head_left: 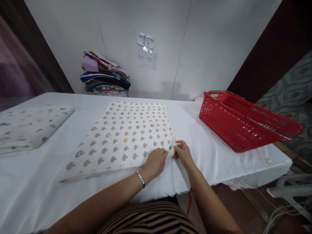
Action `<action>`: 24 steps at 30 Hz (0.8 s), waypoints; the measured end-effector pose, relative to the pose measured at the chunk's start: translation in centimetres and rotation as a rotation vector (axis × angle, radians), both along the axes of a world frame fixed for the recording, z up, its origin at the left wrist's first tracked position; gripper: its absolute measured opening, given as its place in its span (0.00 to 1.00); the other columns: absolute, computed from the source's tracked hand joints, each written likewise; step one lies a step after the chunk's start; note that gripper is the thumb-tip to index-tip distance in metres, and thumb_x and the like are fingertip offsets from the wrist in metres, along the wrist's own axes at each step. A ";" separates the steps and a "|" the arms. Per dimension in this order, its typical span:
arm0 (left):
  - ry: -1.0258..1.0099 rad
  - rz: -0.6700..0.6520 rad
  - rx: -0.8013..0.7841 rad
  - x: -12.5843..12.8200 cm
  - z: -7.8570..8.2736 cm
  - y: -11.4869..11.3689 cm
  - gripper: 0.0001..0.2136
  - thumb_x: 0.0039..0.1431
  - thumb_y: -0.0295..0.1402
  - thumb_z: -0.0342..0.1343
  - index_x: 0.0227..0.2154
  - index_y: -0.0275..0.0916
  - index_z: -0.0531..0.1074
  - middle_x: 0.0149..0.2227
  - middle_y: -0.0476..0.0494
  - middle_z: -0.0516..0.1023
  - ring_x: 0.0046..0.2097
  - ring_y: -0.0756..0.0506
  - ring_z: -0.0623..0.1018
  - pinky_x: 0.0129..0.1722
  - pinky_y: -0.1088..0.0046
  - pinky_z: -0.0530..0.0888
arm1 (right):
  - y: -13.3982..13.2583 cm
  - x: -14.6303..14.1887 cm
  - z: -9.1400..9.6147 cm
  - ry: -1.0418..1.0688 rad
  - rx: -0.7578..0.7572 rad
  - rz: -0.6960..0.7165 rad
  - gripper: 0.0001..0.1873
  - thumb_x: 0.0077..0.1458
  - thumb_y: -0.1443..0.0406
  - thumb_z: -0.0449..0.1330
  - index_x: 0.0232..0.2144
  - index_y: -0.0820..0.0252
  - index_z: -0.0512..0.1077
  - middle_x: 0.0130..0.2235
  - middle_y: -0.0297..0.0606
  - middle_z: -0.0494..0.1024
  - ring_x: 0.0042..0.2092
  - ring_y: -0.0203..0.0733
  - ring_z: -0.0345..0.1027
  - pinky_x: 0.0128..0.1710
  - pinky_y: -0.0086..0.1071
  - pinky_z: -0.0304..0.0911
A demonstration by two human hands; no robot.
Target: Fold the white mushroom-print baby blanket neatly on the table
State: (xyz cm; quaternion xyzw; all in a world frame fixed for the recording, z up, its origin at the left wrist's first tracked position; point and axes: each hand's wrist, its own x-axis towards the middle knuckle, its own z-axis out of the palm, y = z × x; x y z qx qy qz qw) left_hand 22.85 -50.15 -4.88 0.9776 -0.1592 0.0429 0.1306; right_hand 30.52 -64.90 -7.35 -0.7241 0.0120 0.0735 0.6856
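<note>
A white cloth point(133, 130) printed with grey and a few coloured mushrooms lies folded in layers before me. At its near right corner, my right hand point(183, 154) pinches the layered edge between thumb and fingers. Just to the left of it, my left hand point(156, 161), a silver bracelet at its wrist, grips the near edge with fingers bent over the top; its thumb is hidden. Both hands are close together. The far and left parts of the cloth lie flat on the white-covered table point(209, 162).
A second folded printed cloth point(31, 126) is at the left. Several folded fabrics point(106, 74) are stacked against the wall at the back. A red plastic basket point(234, 126) with metal handles stands on the right. Paper notes point(146, 60) hang on the wall.
</note>
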 end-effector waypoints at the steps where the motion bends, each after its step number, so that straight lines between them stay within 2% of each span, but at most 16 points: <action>1: -0.004 -0.003 0.014 -0.1 -0.2 0.1 0.14 0.58 0.23 0.42 0.46 0.39 0.64 0.43 0.42 0.69 0.46 0.44 0.66 0.45 0.64 0.64 | 0.0 0.0 0.0 -0.004 -0.011 0.006 0.19 0.39 0.62 0.58 0.37 0.58 0.62 0.22 0.24 0.67 0.17 0.32 0.61 0.14 0.25 0.58; 4: -0.031 -0.023 0.037 -0.1 -0.6 0.5 0.15 0.59 0.22 0.41 0.46 0.39 0.63 0.43 0.42 0.69 0.46 0.44 0.66 0.44 0.64 0.64 | -0.3 0.1 -0.1 -0.032 -0.047 0.015 0.20 0.39 0.63 0.57 0.38 0.58 0.62 0.22 0.24 0.67 0.16 0.31 0.60 0.13 0.24 0.56; 7: -0.054 -0.050 0.063 -0.3 -1.0 0.8 0.15 0.59 0.22 0.41 0.46 0.39 0.63 0.44 0.42 0.69 0.46 0.43 0.66 0.43 0.65 0.63 | -0.8 0.2 -0.4 -0.076 -0.146 0.026 0.19 0.39 0.64 0.55 0.38 0.57 0.62 0.21 0.23 0.66 0.15 0.31 0.58 0.12 0.24 0.53; 10: -0.068 -0.081 0.086 -0.5 -1.0 1.2 0.16 0.59 0.21 0.40 0.48 0.39 0.62 0.46 0.42 0.68 0.46 0.43 0.65 0.43 0.65 0.62 | -1.3 0.2 -0.8 -0.106 -0.244 0.069 0.19 0.40 0.65 0.53 0.39 0.57 0.63 0.21 0.24 0.67 0.17 0.33 0.61 0.14 0.24 0.56; 14: -0.069 -0.122 0.072 -0.7 -0.7 1.3 0.19 0.59 0.21 0.40 0.52 0.42 0.59 0.48 0.44 0.68 0.46 0.44 0.64 0.43 0.67 0.62 | -1.3 0.0 -0.8 -0.099 -0.245 0.091 0.18 0.43 0.64 0.54 0.40 0.56 0.63 0.23 0.26 0.68 0.19 0.34 0.64 0.16 0.26 0.61; 17: -0.070 -0.139 0.073 -0.7 -0.4 1.1 0.18 0.59 0.22 0.40 0.50 0.43 0.60 0.48 0.45 0.68 0.45 0.44 0.65 0.42 0.67 0.61 | -0.8 -0.2 -0.2 -0.061 -0.267 0.093 0.17 0.44 0.62 0.55 0.39 0.57 0.62 0.23 0.27 0.68 0.20 0.35 0.65 0.17 0.28 0.62; 20: -0.068 -0.132 0.080 -0.7 -0.1 0.9 0.17 0.59 0.22 0.41 0.49 0.42 0.61 0.47 0.44 0.69 0.45 0.44 0.65 0.42 0.66 0.61 | -0.5 -0.3 0.2 -0.049 -0.345 0.095 0.18 0.44 0.61 0.57 0.40 0.56 0.63 0.24 0.27 0.67 0.20 0.36 0.65 0.16 0.27 0.62; 24: -0.062 -0.140 0.025 -1.1 0.2 1.7 0.18 0.56 0.21 0.44 0.49 0.42 0.62 0.46 0.44 0.70 0.45 0.44 0.66 0.42 0.66 0.62 | -0.8 -0.1 -0.1 -0.086 -0.416 0.115 0.19 0.43 0.66 0.55 0.42 0.55 0.62 0.23 0.26 0.67 0.19 0.33 0.62 0.15 0.25 0.58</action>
